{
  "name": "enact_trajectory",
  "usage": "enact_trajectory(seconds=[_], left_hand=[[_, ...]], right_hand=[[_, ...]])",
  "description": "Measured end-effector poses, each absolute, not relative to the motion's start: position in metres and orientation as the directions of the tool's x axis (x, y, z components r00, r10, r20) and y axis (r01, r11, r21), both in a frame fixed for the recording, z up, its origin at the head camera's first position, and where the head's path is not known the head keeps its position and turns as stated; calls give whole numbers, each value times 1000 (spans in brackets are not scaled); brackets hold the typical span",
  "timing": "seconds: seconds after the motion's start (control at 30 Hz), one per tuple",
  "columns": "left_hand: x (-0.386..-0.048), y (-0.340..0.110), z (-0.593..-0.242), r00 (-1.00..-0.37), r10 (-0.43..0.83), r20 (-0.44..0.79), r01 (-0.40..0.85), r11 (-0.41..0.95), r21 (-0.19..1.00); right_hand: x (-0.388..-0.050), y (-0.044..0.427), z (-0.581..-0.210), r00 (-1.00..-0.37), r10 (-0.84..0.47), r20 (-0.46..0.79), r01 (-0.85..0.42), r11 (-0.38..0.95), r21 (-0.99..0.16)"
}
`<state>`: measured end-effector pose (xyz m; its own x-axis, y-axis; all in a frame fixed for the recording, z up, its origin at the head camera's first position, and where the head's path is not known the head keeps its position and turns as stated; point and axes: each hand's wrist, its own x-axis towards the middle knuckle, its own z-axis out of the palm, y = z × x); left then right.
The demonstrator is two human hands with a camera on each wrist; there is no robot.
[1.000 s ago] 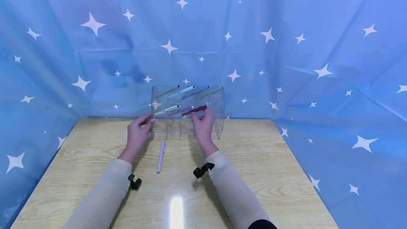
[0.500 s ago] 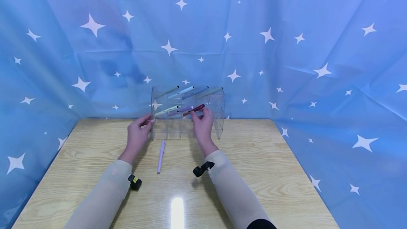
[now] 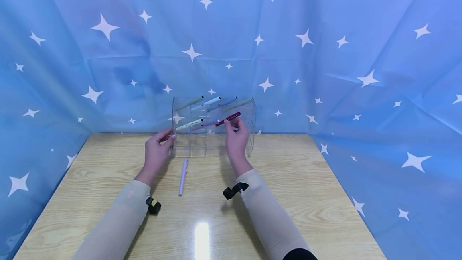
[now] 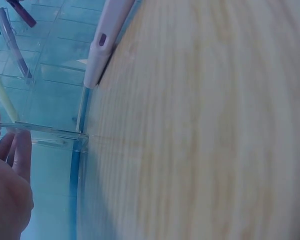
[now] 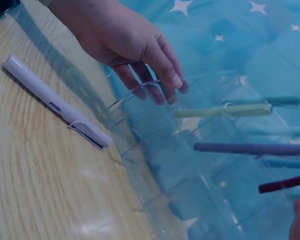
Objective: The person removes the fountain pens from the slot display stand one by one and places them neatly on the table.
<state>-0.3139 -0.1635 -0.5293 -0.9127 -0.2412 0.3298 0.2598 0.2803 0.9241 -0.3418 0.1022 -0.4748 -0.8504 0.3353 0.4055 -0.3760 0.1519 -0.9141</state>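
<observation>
My right hand (image 3: 237, 139) pinches a dark red pen (image 3: 228, 119) between thumb and fingers, tilted up to the right at the lower row of a clear pen rack (image 3: 197, 156). In the right wrist view the dark red pen (image 5: 280, 184) has its free end over the rack, with only a bit of the right hand showing. My left hand (image 3: 157, 149) grips the rack's left side wall, fingertips and thumb on either face. A pale green pen (image 3: 190, 124) and a purple pen (image 5: 250, 149) lie slanted in the lower row, left of the red one.
A lilac pen (image 3: 183, 176) with a clip lies on the wooden table (image 3: 296, 179) in front of the rack. Several green and blue pens, one light blue (image 3: 206, 103), slant across the upper row. A blue star-patterned curtain (image 3: 231, 31) hangs right behind the rack.
My right hand has shifted right and slightly up with the dark red pen, away from the purple pen. The left hand stays on the rack's side, and the lilac pen lies where it was.
</observation>
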Motion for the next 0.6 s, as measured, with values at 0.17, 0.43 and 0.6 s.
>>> enact_trajectory(seconds=[0.17, 0.43, 0.6], left_hand=[[-314, -164, -530, -909, -242, 338, 272, 270, 924], [-317, -165, -533, -900, -244, 361, 300, 252, 920], [-316, -165, -532, -903, -242, 356, 294, 259, 920]], right_hand=[[-338, 108, -467, -836, 363, 411, -412, 78, -908], [-332, 117, -462, -839, 355, 412, -456, -47, -889], [-332, 120, -463, -852, 326, 410, -464, -108, -879]])
